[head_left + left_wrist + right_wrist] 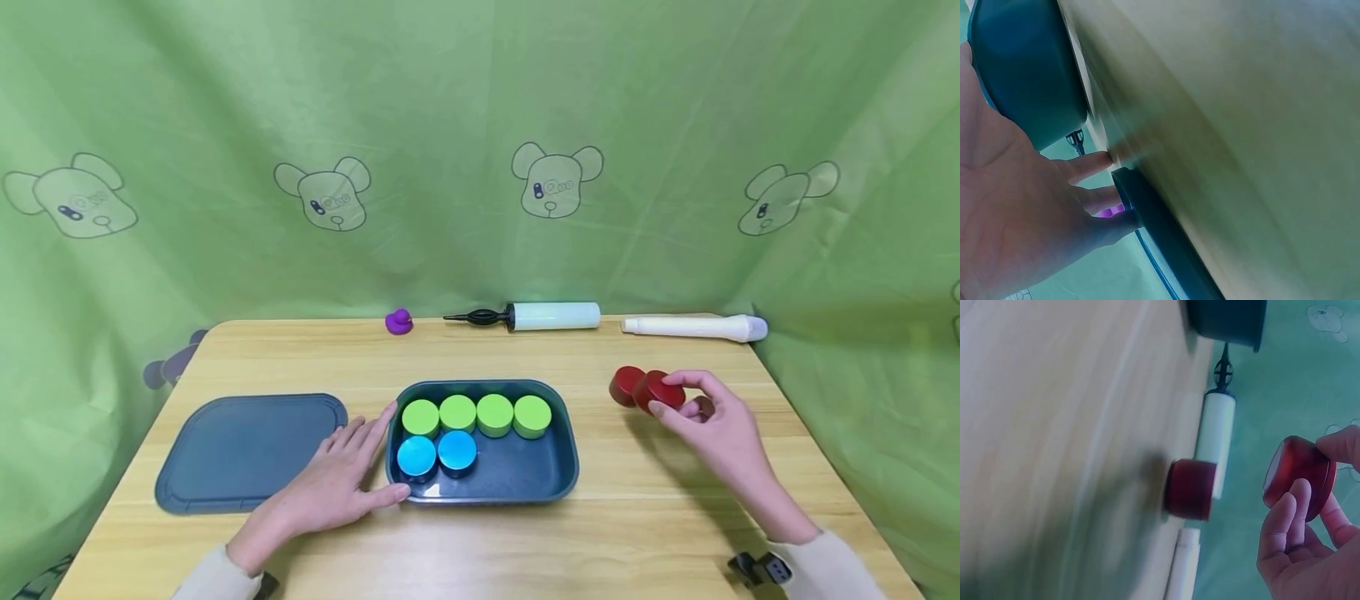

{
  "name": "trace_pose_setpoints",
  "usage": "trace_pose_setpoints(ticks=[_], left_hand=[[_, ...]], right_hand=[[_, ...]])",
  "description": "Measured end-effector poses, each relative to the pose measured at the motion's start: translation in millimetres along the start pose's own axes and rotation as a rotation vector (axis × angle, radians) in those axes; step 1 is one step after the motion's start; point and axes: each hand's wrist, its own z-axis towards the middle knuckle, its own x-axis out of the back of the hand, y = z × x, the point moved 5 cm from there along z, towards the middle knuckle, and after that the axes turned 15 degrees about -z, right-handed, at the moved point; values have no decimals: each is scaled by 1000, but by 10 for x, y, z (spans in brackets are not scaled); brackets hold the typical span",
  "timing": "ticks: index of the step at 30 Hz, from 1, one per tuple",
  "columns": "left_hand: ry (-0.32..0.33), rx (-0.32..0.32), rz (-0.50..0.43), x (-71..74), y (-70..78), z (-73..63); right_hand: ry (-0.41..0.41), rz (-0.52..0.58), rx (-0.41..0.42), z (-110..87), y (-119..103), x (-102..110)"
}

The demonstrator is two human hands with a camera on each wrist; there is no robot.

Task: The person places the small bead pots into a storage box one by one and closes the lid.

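Observation:
In my right hand [723, 429] I pinch a short red cylinder [1294, 475] between thumb and fingers, tilted and raised off the table in the right wrist view. A second red cylinder [1188, 489] stands on the table just beyond it. My left hand [337, 479] is spread at the left side of a dark blue tray [517, 475], with thumb and index finger touching its rim. Inside this tray, several green-topped cylinders [495, 412] form the back row. Two blue-topped cylinders [457, 450] stand before them at the left.
A flat dark blue lid [232, 454] lies on the table left of the tray, close to my left fingers. Along the back edge are a purple duck [399, 322], a white hand pump [555, 316] with a black nozzle end and a white microphone-shaped object [693, 327]. Behind hangs a green curtain [450, 242].

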Motion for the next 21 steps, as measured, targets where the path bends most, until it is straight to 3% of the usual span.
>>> trace_pose_setpoints(ticks=[13,21], left_hand=[[7,-17,4,2,15,1],[3,-2,-2,19,29,-12]], right_hand=[[32,125,44,-122,-398,-106],[-29,187,121,-231,-633,-343]])
